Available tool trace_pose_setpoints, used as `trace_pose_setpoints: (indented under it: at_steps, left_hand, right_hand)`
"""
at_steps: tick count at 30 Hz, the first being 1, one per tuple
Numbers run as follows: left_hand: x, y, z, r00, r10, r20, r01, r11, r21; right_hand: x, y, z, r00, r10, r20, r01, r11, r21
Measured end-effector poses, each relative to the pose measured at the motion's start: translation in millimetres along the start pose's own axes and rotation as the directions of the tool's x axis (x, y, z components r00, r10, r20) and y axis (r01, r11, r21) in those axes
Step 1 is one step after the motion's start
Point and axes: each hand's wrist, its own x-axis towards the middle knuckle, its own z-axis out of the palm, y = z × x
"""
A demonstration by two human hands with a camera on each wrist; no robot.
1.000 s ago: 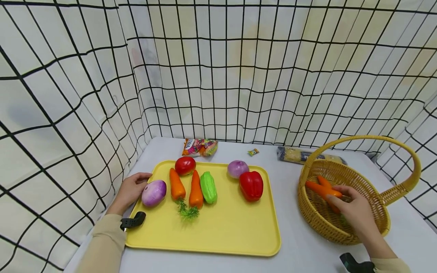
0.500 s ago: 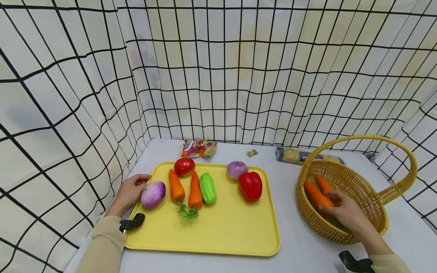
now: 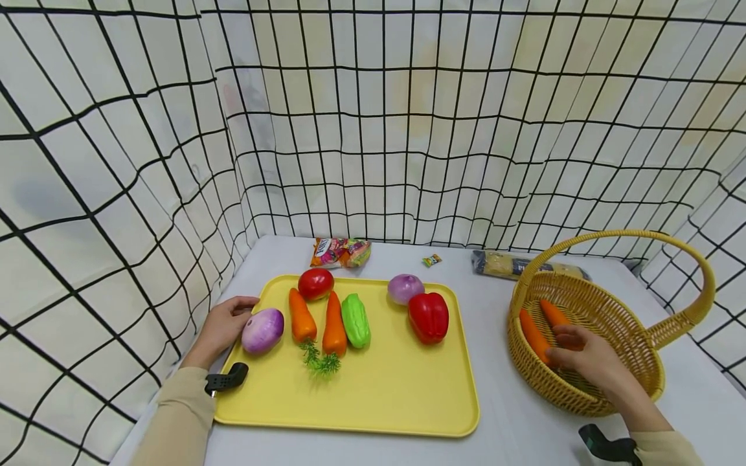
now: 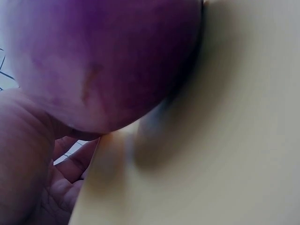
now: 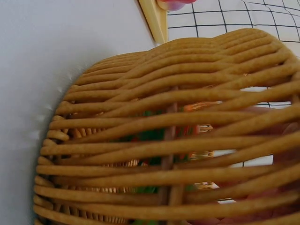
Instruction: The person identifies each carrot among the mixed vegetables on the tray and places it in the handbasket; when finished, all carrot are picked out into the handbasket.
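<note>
My left hand [image 3: 224,327] holds the left rim of the yellow tray [image 3: 408,395], beside a purple onion [image 3: 262,330]. In the left wrist view the thumb [image 4: 23,154] is near the onion [image 4: 103,61], and curled fingers show past the tray's edge [image 4: 197,173]. My right hand [image 3: 594,359] reaches into the wicker basket [image 3: 618,310], its thumb and fingers apart. One carrot [image 3: 533,333] lies along the basket's left wall, right at the thumb tip. Another carrot [image 3: 552,312] is partly covered by the fingers. The basket's weave [image 5: 154,164] mostly hides this hand in the right wrist view.
On the tray lie a tomato [image 3: 316,283], two carrots with green tops [image 3: 320,362], a green bumpy vegetable [image 3: 355,320], a smaller onion [image 3: 405,288] and a red bell pepper [image 3: 429,318]. Behind stand a candy bag [image 3: 340,252], a wrapped sweet [image 3: 432,260] and a long packet [image 3: 495,264].
The carrot in my right hand has gone down and left into the basket, against its wall, and the fingers have come off it. My left hand stays on the tray rim.
</note>
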Motion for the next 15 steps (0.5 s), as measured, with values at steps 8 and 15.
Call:
trace_pose_setpoints:
  at_steps: [8, 15]
  left_hand:
    - [-0.3, -0.5, -0.2, 1.0, 0.007, 0.006, -0.007, 1.0, 0.008]
    - [0.4, -3.3, -0.6, 0.998, 0.061, 0.003, -0.061, 0.998, 0.015]
  right_hand:
    - [-4.6, -1, -2, 0.997, 0.024, -0.072, -0.023, 0.999, 0.023]
    - [-12.9, -19, 0, 0.98, 0.009, -0.198, 0.005, 0.997, 0.072]
